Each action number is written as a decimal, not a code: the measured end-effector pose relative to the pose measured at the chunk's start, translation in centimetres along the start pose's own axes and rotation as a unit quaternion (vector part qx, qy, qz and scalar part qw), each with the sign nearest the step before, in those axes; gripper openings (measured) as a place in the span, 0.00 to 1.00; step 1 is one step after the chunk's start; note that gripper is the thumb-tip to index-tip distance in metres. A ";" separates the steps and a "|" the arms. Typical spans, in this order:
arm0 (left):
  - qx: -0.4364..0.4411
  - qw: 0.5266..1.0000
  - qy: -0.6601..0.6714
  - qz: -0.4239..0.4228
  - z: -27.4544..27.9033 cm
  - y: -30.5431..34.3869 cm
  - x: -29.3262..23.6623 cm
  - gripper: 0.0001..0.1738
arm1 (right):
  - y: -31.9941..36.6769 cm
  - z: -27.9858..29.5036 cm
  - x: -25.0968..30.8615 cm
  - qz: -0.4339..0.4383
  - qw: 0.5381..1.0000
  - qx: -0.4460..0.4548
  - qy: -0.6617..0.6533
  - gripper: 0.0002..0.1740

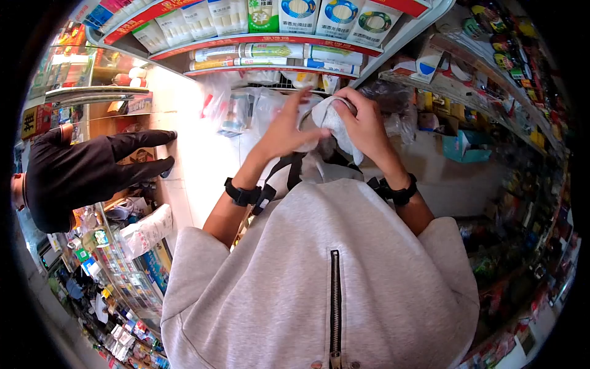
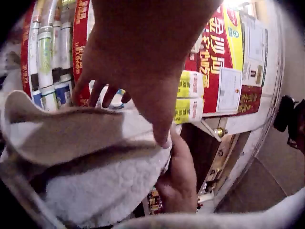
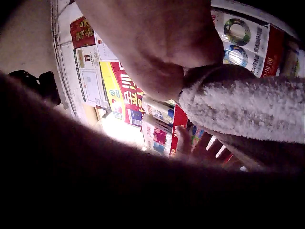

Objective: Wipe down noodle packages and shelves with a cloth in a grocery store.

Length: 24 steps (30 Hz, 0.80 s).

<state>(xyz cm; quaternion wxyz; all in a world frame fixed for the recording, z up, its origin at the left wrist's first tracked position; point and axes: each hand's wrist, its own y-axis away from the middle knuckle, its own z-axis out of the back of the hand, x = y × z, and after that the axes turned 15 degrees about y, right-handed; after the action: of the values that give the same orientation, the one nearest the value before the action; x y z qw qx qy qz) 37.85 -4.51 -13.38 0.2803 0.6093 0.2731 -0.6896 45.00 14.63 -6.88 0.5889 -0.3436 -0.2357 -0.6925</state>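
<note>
Two hands on one fleecy white cloth (image 1: 329,117), held up in the air in front of the far shelf (image 1: 276,38) and resting on no surface. The left hand (image 1: 284,132) has the cloth's left edge, with its thumb pressed down on the near face. Its fingers (image 2: 97,93) are behind the top fold, fairly straight and a little spread, so it is a pinch rather than a fist. The right hand (image 1: 367,123) is on the right side, fingers curled over the rim and gripping it. The right wrist view shows the fleece bunched tight under the thumb. The cloth is doubled over, a smooth layer lapping the fleecy one in the left wrist view, and a loose end hangs down toward the grey zip top (image 1: 332,264). Judging by that, the handling looks about midway. The cloth is up and gripped by both hands and partly folded or turned, but it is not flat, not finished and not set down. Long boxes (image 1: 270,52) lie on the shelf rail beyond the hands, with plastic bags (image 1: 236,111) hanging just under them. A person in black (image 1: 80,172) is well apart on the left.
</note>
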 end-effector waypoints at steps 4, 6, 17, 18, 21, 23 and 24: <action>0.005 0.992 -0.125 -0.019 -2.0 -0.1 1.7 0.39 | -0.2 0.3 0.2 0.017 0.998 0.020 -0.051 0.09; -0.009 0.988 -0.149 -0.028 -1.2 -1.1 3.6 0.34 | -0.2 1.9 0.9 0.016 0.999 0.042 -0.028 0.10; -0.119 0.968 -0.206 -0.078 7.0 -1.4 1.9 0.12 | 1.9 8.7 -2.7 -0.004 0.993 0.114 0.040 0.20; -0.114 0.963 -0.241 -0.045 7.2 -1.1 0.9 0.11 | 2.0 8.5 -3.1 -0.004 0.995 0.088 0.048 0.20; -0.083 0.954 -0.282 -0.056 7.2 -0.2 -3.2 0.12 | 2.4 8.1 -4.5 -0.016 0.996 0.036 0.083 0.19; -0.056 0.951 -0.289 -0.097 7.5 0.0 -5.1 0.13 | 2.6 8.3 -5.3 -0.029 0.994 0.012 0.108 0.18; -0.033 0.958 -0.279 -0.064 8.0 0.2 -5.7 0.15 | 2.6 8.5 -5.5 -0.022 0.994 0.028 0.105 0.17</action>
<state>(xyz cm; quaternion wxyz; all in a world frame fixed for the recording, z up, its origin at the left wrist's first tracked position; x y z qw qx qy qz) 33.04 -10.11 -6.87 0.3204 0.3643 0.2451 -0.8394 49.65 23.93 -5.73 0.6046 -0.2476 -0.1991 -0.7305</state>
